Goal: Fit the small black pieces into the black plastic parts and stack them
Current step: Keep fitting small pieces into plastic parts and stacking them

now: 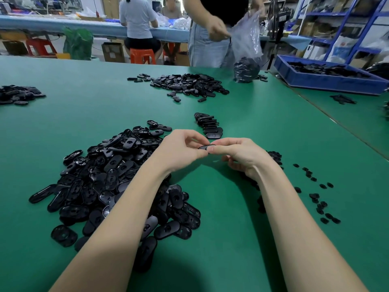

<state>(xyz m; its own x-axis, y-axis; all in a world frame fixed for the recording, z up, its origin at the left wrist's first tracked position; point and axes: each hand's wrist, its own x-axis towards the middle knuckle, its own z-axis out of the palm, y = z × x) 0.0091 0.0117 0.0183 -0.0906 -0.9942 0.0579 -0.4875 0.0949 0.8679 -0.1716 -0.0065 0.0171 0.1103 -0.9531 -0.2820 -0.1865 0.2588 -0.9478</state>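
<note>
Two hands grasping one black plastic part above a green table.
Left hand (pixel 181 150) and right hand (pixel 242 154) pinch the part (pixel 207 147) between fingertips; stacked parts (pixel 208 125) just beyond it, loose pile (pixel 117 175) left, small pieces (pixel 315 192) right, forearms covering both partly.

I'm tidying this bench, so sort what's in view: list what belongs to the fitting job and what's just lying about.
Job:
- black part gripped by left hand and right hand
- near pile of parts
- small black pieces
- stack

Lying about:
- far pile
- left-edge pile
- blue tray
- plastic bag
</note>
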